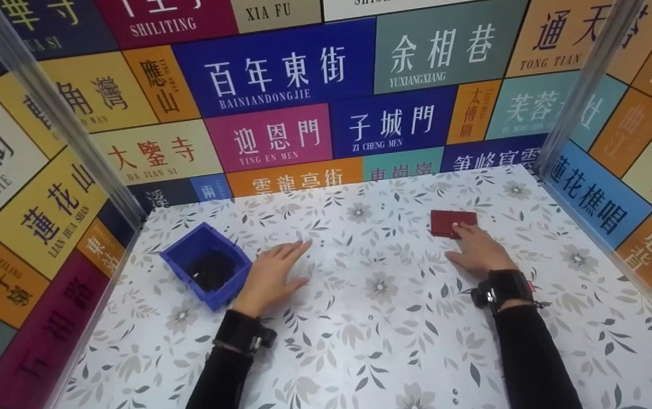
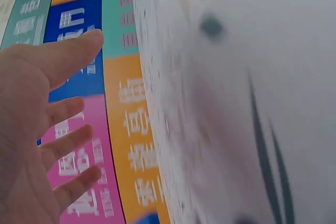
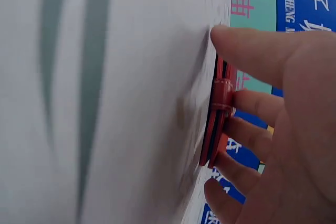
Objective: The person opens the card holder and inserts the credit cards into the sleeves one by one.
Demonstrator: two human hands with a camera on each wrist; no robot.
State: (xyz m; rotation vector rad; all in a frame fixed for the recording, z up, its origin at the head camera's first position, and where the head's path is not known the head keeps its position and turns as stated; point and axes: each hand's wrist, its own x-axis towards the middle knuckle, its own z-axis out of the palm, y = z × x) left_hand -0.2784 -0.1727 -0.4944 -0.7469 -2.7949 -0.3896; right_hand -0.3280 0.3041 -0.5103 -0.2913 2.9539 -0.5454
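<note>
A flat red wallet (image 1: pixel 442 222) with a stitched strap round its middle lies on the right part of the table; its stitched edge shows in the right wrist view (image 3: pixel 222 95). My right hand (image 1: pixel 482 250) rests its fingertips on the wallet's near right part, the thumb spread to the side, not wrapped round it. My left hand (image 1: pixel 272 277) is held over the table just right of a blue plastic bin (image 1: pixel 201 236), fingers spread and holding nothing. Inside the bin sits a dark, bunched thing (image 1: pixel 212 270) whose kind I cannot tell.
A white tabletop with a leaf and flower print (image 1: pixel 371 329) spreads between and in front of the hands. Panels with colourful street-sign lettering (image 1: pixel 280 74) stand behind and at both sides. Clear upright posts (image 1: pixel 76 125) rise at the back corners.
</note>
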